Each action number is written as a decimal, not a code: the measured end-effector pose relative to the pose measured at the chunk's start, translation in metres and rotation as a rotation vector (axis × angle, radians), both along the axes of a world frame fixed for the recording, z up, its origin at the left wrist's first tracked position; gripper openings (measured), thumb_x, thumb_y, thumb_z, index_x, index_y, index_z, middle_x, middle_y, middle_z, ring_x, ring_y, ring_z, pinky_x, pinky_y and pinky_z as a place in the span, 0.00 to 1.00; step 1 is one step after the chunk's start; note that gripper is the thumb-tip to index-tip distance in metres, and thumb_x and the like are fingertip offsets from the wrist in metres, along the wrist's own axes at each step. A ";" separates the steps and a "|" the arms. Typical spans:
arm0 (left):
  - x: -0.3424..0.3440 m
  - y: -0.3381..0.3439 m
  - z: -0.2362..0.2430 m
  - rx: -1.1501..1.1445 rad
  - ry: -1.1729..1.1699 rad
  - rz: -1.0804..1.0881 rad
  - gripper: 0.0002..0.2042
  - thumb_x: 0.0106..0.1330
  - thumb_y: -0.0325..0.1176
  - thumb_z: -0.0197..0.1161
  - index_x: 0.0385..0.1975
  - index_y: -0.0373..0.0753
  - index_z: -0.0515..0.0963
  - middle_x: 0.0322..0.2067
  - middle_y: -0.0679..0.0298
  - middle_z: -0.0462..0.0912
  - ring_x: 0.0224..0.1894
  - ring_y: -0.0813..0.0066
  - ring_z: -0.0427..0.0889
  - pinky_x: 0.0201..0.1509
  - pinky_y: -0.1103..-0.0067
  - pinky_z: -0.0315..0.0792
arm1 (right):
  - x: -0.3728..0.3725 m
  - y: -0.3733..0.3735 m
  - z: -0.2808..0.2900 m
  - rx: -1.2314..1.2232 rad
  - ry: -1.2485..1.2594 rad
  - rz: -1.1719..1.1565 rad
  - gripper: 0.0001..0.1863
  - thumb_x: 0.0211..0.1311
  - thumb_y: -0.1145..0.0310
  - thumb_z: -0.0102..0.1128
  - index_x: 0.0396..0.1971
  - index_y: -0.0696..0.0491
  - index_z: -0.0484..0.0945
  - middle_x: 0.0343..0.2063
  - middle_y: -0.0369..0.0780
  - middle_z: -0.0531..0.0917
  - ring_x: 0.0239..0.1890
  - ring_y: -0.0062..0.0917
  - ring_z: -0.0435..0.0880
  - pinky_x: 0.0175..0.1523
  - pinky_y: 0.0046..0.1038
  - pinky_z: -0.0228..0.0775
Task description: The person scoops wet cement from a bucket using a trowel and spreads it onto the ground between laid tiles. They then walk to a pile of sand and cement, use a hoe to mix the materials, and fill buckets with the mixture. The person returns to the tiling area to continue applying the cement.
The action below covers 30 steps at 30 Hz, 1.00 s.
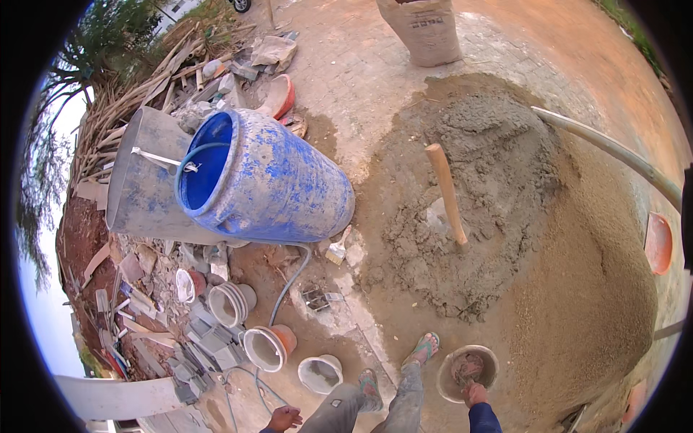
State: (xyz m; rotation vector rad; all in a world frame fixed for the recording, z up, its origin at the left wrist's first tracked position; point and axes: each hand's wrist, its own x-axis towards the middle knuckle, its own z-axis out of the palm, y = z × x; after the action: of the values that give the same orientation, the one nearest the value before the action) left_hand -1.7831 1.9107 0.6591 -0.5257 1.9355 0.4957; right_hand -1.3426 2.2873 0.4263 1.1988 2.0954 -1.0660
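Observation:
My right hand (474,393), below a dark blue sleeve, is closed at the near rim of a round bucket (492,368) beside my foot. A reddish-brown mass (468,368) shows inside the bucket; what it is I cannot make out. My left hand (285,418) hangs at the lower edge, its fingers loosely curled with nothing visible in them. Ahead of me spreads a heap of wet grey mortar (484,159). A tool with a wooden handle (446,191) stands in it, its head partly buried. Dry brown sand (592,289) is piled against the mortar's right side.
Left of the mortar stands a blue barrel (289,180) with a hose (292,285) running from it. Several buckets (267,346) line the ground below it. A sack (421,36) stands at the back; a long pole (613,148) reaches in from the right. Rubble (144,260) covers the left.

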 end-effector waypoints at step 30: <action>-0.198 0.366 0.246 1.272 0.112 0.423 0.27 0.69 0.59 0.45 0.42 0.37 0.75 0.36 0.65 0.81 0.35 0.78 0.79 0.40 0.80 0.74 | -0.467 0.154 0.589 -0.262 0.940 -0.712 0.11 0.70 0.66 0.45 0.37 0.55 0.76 0.20 0.31 0.73 0.19 0.15 0.75 0.26 0.20 0.75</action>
State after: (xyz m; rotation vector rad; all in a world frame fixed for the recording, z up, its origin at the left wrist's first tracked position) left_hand -1.9815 2.2767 0.9053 -0.0401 1.2170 1.8491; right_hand -1.8100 2.4418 1.0153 1.5195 1.9989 -2.5365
